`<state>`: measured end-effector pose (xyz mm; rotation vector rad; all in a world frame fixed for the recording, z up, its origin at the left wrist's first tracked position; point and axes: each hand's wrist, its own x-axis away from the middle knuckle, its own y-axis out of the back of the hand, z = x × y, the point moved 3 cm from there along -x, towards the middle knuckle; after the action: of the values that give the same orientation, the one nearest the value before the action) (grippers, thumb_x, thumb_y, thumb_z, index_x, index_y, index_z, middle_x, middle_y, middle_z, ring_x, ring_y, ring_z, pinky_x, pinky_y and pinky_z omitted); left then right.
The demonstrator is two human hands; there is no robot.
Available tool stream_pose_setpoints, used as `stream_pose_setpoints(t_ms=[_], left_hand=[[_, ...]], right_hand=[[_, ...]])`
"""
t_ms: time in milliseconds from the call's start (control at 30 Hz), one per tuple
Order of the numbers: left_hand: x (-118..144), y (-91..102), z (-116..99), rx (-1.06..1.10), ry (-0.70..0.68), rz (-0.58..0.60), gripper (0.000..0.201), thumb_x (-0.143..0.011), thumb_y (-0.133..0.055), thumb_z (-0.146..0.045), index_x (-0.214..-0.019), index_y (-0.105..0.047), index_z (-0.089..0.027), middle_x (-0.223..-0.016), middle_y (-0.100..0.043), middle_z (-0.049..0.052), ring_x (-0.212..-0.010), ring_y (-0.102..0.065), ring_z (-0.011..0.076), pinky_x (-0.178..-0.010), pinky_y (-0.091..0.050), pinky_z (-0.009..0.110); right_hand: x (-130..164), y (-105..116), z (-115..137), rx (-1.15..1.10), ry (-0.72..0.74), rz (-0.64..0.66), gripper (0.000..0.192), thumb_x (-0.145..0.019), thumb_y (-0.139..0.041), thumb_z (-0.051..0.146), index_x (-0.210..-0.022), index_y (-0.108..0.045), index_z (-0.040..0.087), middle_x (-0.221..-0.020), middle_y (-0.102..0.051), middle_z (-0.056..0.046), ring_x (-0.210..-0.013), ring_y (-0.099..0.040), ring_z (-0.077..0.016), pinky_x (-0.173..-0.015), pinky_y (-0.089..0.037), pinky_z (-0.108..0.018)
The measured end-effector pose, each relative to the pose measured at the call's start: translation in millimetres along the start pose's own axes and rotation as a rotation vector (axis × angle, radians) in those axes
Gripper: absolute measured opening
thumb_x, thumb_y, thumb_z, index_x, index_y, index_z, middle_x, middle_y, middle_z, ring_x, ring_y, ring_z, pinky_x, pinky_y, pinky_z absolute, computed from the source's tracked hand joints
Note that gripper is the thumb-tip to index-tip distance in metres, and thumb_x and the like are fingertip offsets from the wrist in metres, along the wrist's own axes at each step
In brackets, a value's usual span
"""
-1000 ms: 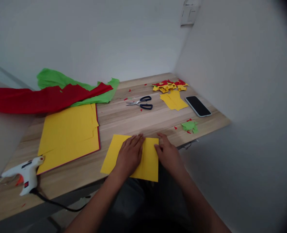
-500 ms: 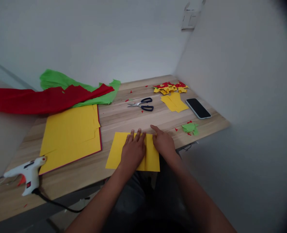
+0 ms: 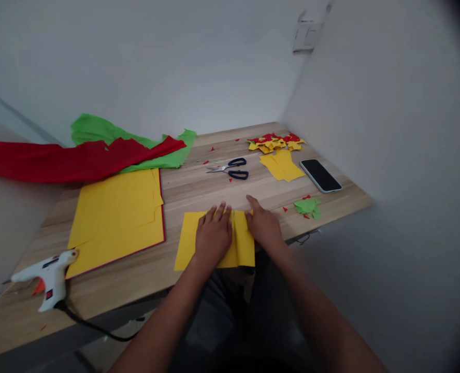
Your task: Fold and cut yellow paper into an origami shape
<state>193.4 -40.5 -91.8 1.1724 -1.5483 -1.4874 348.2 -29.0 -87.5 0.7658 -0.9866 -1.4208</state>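
Observation:
A yellow sheet of paper (image 3: pixel 187 238) lies at the table's front edge, its lower part reaching over the edge. A crease runs down it right of the middle, and the strip beyond the crease stands slightly raised. Flat on the sheet, left of the crease, rests my left hand (image 3: pixel 214 233) with its fingers stretched out. My right hand (image 3: pixel 264 225) is at the sheet's upper right corner, its thumb and curled fingers against the paper edge while the index finger points forward. The fingers under that hand are partly hidden.
Scissors (image 3: pixel 238 175), yellow pieces (image 3: pixel 282 166), a scrap pile (image 3: pixel 274 142), green scraps (image 3: pixel 308 207) and a phone (image 3: pixel 320 175) lie beyond. At left are a large yellow sheet (image 3: pixel 113 212), red crepe paper (image 3: pixel 59 163), green crepe paper (image 3: pixel 98 129) and a corded glue gun (image 3: pixel 53 277).
The strip right of the crease has lifted and leans a little inward, with my right hand at its edge. My left hand stays on the sheet. The whole view has shifted slightly.

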Motion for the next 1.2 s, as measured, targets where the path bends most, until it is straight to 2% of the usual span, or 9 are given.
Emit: stream_pose_setpoints(t_ms=[133,267,400,500,667,833,1000,1200], left_hand=[[-9.0,-1.2,10.7,0.01,-0.045,0.042,0.051,-0.099,-0.038,-0.032,-0.15,-0.041,-0.025,-0.159,-0.039,0.002,-0.145,-0.035,0.0256,-0.117,-0.03,0.045],[-14.9,-6.8,19.7,-0.005,0.034,0.031,0.054,-0.1,-0.035,-0.041,-0.152,-0.038,-0.026,-0.161,-0.032,0.008,-0.148,-0.027,0.0349,-0.118,-0.022,0.058],[-24.4,-11.2,26.4,-0.014,0.086,0.014,0.055,-0.101,-0.033,-0.043,-0.153,-0.035,-0.025,-0.162,-0.032,0.009,-0.149,-0.026,0.0352,-0.118,-0.02,0.058],[-28.0,-12.5,29.0,-0.014,0.087,0.013,0.055,-0.101,-0.032,-0.043,-0.153,-0.035,-0.026,-0.162,-0.031,0.008,-0.149,-0.025,0.0338,-0.119,-0.02,0.057],[-27.2,-13.2,29.3,-0.016,0.092,0.013,0.055,-0.101,-0.03,-0.044,-0.153,-0.035,-0.026,-0.162,-0.031,0.008,-0.149,-0.025,0.0328,-0.119,-0.02,0.057],[-27.2,-13.7,28.7,-0.02,0.103,0.013,0.056,-0.101,-0.029,-0.045,-0.155,-0.032,-0.027,-0.163,-0.03,0.007,-0.15,-0.024,0.0327,-0.119,-0.02,0.058],[-27.3,-13.2,28.2,-0.02,0.102,0.013,0.056,-0.101,-0.03,-0.044,-0.154,-0.033,-0.025,-0.162,-0.031,0.007,-0.149,-0.024,0.0327,-0.119,-0.02,0.058],[-26.5,-12.0,27.2,-0.02,0.105,0.011,0.056,-0.102,-0.028,-0.044,-0.154,-0.033,-0.026,-0.162,-0.031,0.007,-0.149,-0.025,0.0326,-0.119,-0.02,0.058]], right_hand=[[-43.7,7.1,-0.3,-0.032,0.126,0.055,0.058,-0.093,-0.055,0.028,-0.149,-0.042,0.026,-0.129,-0.068,-0.009,-0.114,-0.064,-0.025,-0.094,-0.046,-0.033],[-64.9,8.4,0.1,-0.035,0.119,0.071,0.057,-0.093,-0.055,0.032,-0.147,-0.045,0.018,-0.131,-0.066,-0.014,-0.117,-0.062,-0.0275,-0.096,-0.045,-0.036],[-63.7,4.1,-0.5,-0.039,0.069,0.033,0.058,-0.093,-0.052,0.032,-0.148,-0.043,0.016,-0.124,-0.069,-0.017,-0.111,-0.065,-0.0307,-0.092,-0.046,-0.04],[-60.7,1.9,-3.1,-0.071,0.079,0.012,0.057,-0.091,-0.054,0.028,-0.147,-0.045,0.023,-0.117,-0.072,-0.011,-0.107,-0.066,-0.028,-0.089,-0.047,-0.037],[-51.1,0.8,-6.4,-0.164,0.073,-0.054,0.053,-0.093,-0.052,0.035,-0.145,-0.046,0.026,-0.087,-0.074,-0.003,-0.089,-0.068,-0.024,-0.076,-0.046,-0.032],[-43.7,-1.1,-8.0,-0.231,0.09,-0.111,0.056,-0.088,-0.051,0.021,-0.144,-0.048,0.029,-0.075,-0.07,0.002,-0.074,-0.063,-0.0197,-0.07,-0.042,-0.028],[-43.0,-1.8,-9.9,-0.289,0.126,-0.133,0.051,-0.09,-0.052,0.029,-0.14,-0.051,0.023,-0.071,-0.067,0.002,-0.071,-0.061,-0.0187,-0.068,-0.042,-0.027],[-37.4,-0.2,-7.9,-0.303,0.205,-0.126,0.054,-0.085,-0.054,0.02,-0.139,-0.053,0.029,-0.072,-0.063,0.003,-0.07,-0.058,-0.0177,-0.069,-0.039,-0.026]])
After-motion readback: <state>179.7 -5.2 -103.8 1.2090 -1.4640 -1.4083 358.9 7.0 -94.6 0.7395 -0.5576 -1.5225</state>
